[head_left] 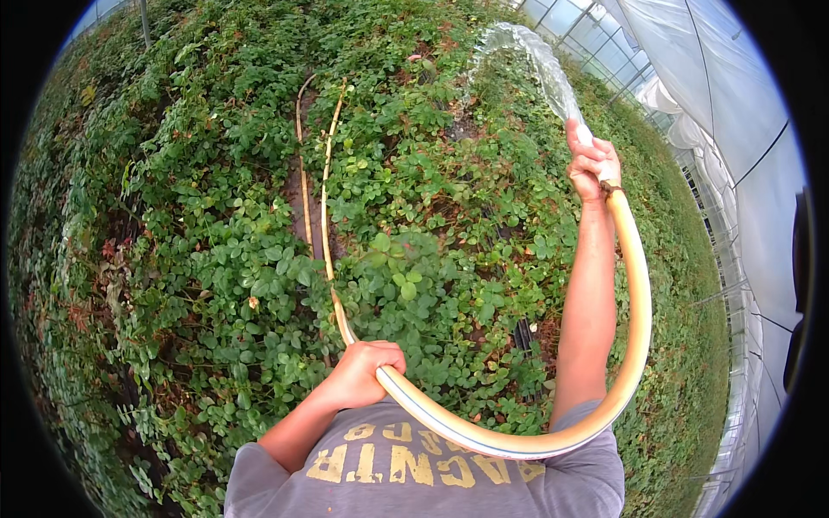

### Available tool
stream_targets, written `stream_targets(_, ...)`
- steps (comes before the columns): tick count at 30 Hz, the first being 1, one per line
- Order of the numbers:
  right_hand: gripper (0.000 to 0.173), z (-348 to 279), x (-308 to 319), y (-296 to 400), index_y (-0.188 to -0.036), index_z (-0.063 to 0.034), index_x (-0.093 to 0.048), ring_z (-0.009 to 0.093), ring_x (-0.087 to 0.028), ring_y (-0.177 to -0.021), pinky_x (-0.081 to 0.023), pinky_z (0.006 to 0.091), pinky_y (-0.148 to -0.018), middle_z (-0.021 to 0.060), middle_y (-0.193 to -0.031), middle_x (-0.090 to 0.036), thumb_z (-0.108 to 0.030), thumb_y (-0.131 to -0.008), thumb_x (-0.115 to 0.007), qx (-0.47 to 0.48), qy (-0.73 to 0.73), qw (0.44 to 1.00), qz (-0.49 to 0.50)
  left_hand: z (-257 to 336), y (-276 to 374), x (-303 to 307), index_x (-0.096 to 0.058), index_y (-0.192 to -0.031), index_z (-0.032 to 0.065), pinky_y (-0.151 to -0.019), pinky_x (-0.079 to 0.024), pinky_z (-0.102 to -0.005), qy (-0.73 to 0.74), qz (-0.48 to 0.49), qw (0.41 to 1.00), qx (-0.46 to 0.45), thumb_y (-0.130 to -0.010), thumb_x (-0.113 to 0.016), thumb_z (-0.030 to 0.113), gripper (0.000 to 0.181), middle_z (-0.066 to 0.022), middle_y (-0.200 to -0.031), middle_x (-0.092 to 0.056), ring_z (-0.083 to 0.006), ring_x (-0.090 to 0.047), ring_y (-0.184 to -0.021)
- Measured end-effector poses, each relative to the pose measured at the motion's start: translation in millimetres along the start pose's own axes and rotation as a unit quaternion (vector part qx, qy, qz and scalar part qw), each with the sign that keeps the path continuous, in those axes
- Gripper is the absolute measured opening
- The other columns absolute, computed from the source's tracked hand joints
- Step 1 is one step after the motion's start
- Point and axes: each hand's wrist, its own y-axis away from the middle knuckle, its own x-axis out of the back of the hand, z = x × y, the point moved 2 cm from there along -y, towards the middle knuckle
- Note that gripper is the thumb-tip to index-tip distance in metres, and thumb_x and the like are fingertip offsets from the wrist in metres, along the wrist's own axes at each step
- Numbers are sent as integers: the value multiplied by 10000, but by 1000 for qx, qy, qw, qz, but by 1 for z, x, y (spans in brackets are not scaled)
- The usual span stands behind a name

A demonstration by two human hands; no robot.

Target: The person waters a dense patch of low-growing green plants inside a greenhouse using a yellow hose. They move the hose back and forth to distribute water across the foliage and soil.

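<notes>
A thick yellow hose (638, 311) with a thin blue stripe loops in front of my chest. My left hand (366, 372) is closed around it near my waist. Out to the right, my raised right hand (592, 162) grips the white nozzle (584, 135) at the hose's end, its index finger pointing along it. A dark clamp (610, 188) joins nozzle and hose just below that hand. Water (537, 55) gushes from the tip and arcs left onto leafy green plants (511, 129).
Dense leafy bushes (227, 213) spread on all sides. Beyond my left hand, the hose runs along a narrow soil path (309, 175), where two lengths of it lie. Plastic sheeting (693, 78) and a framed greenhouse wall (602, 45) border the right side. A post (144, 22) stands far left.
</notes>
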Motion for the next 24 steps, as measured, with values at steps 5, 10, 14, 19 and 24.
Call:
stream_targets(5,505,0,53,28,-1241,75,-257,126,-511,-551,-446,240,-414,252,-1187,-469,-42,-789,-448,-29,-43,996,78,-2,-8,-6,-516,-646,18,-512,-399,-294,24,-31,999,13,-595,-607,-61,131,-55,-597,-497,-201,-494,-558)
stream_targets(10,444,20,148,150,-1187,56,-326,126,-534,-553,-444,235,-408,225,-1180,-483,-77,-790,-475,32,-140,957,252,-2,-25,-19,-555,-704,38,-571,-426,-369,13,-120,992,37,-613,-558,-54,129,-98,-669,-568,-315,-564,-674)
stream_targets(14,414,56,186,316,-1149,8,-354,120,-562,-556,-469,241,-428,208,-1162,-490,-84,-778,-515,137,-215,883,393,-6,-37,-40,-576,-729,52,-597,-430,-381,13,-196,979,53,-614,-551,-44,152,-104,-696,-582,-324,-571,-712)
stream_targets(19,278,126,135,554,-978,50,-474,103,-532,-513,-488,214,-438,234,-1036,-548,11,-716,-559,433,-166,719,518,-14,-52,-79,-575,-740,57,-608,-427,-394,4,-286,958,28,-609,-550,-44,167,-114,-702,-583,-332,-569,-726)
stream_targets(24,340,203,-3,696,-1039,65,-428,97,-515,-502,-472,210,-435,189,-954,-546,19,-725,-550,618,-80,576,528,-14,-63,-129,-568,-745,67,-595,-422,-396,-4,-395,919,24,-628,-563,-27,150,-122,-696,-581,-342,-563,-711)
